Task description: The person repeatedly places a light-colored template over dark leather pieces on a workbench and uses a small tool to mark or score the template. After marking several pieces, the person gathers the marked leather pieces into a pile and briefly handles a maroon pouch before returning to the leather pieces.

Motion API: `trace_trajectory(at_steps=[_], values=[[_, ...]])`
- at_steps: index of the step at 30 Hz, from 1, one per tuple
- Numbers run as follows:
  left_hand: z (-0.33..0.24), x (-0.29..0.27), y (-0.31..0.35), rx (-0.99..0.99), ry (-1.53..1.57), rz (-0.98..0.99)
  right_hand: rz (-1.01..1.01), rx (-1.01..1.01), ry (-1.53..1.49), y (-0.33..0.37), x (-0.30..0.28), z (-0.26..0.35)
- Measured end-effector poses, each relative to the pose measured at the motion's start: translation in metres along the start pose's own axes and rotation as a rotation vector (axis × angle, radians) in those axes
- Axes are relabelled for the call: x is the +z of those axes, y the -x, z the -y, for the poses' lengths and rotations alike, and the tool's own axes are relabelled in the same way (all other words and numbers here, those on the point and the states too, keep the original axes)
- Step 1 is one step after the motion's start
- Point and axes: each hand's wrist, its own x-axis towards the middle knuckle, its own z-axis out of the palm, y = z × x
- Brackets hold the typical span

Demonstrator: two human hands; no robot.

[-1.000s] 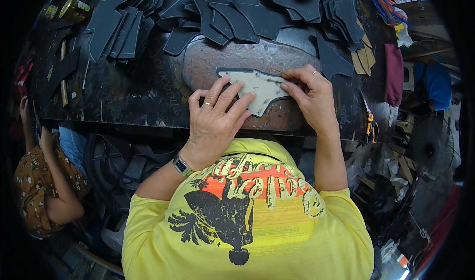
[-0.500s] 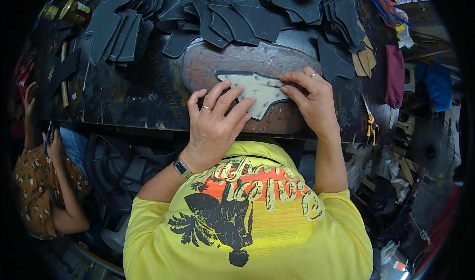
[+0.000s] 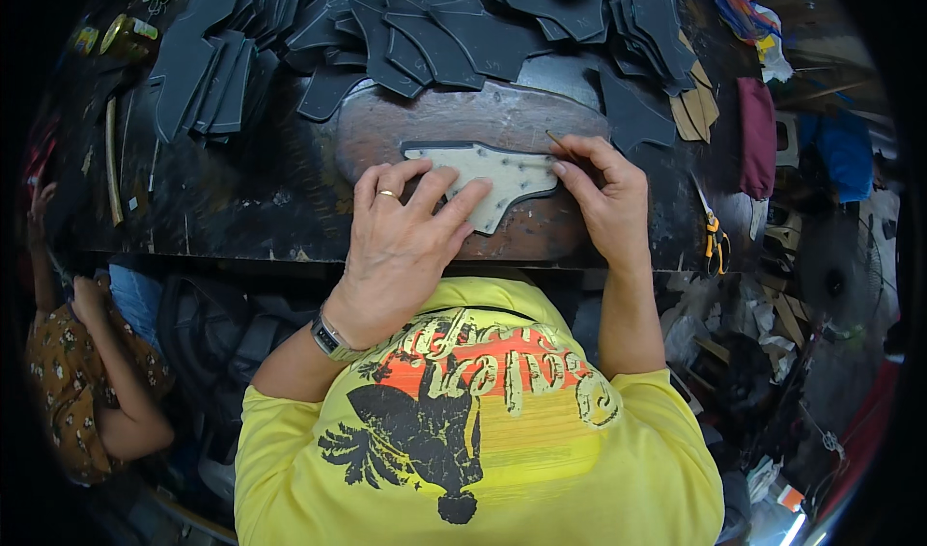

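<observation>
A pale grey, dotted template [image 3: 507, 174] lies on a dark foam-like cut piece [image 3: 534, 197], whose edge shows around it. Both rest on a worn brown board [image 3: 425, 113] at the table's near side. My left hand [image 3: 401, 232] is spread over the template's left part, its fingertips pressing down with the fingers apart. At the template's right tip, my right hand [image 3: 610, 191] pinches a thin brown pencil-like stick [image 3: 554, 139]. The stick's end pokes up past the fingers; its lower end is hidden.
Stacks of dark cut pieces [image 3: 444, 44] spread along the table's far side. Orange-handled scissors [image 3: 715, 242], tan card pieces [image 3: 695, 107] and a maroon cloth [image 3: 756, 136] lie to the right. A wooden stick [image 3: 113, 160] is at left, near another person's arm [image 3: 126, 401].
My right hand has tilted the stick more upright at the template's right tip. My left hand stays on the template, its fingers slightly shifted. The whole view has moved a little.
</observation>
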Motion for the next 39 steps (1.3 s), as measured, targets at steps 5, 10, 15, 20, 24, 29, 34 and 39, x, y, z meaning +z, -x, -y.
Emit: trace_trajectory(at_steps=[5,10,15,20,24,29,34,39], values=[[-0.001,0.001,0.0,-0.004,-0.002,-0.007,0.026,-0.097,0.123,0.001,-0.001,0.0],[-0.001,0.0,0.0,-0.014,0.006,0.016,0.007,-0.189,0.208,0.0,0.003,0.001],[-0.001,-0.002,-0.001,-0.013,-0.005,0.031,0.027,-0.2,0.214,0.0,0.001,0.002],[0.0,-0.005,-0.003,-0.008,-0.001,0.061,0.048,-0.2,0.223,0.0,0.001,0.003],[0.0,-0.007,-0.006,0.02,-0.028,0.093,0.043,-0.219,0.288,0.002,0.001,0.004],[-0.002,-0.013,-0.009,0.028,-0.053,0.154,0.033,-0.181,0.29,0.005,0.0,0.005],[-0.001,-0.013,-0.011,0.03,-0.052,0.167,0.0,-0.236,0.289,0.008,0.003,-0.001],[-0.002,-0.013,-0.01,0.036,-0.054,0.206,-0.026,-0.163,0.081,0.002,-0.015,-0.005]])
